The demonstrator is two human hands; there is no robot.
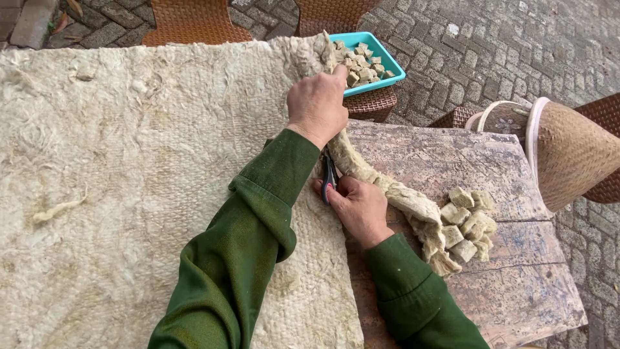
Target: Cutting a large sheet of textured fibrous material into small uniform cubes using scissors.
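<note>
Left hand (316, 103) pinches the cut strip (381, 184) at the fibre mat's (129, 161) edge on the wooden table (516, 284), while right hand (361, 210) is closed around scissors (329, 176) beside cut fibre cubes (466, 223).

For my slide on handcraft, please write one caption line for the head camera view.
Left hand grips a fibrous sheet edge while right hand works scissors along it, cut pieces nearby.
</note>
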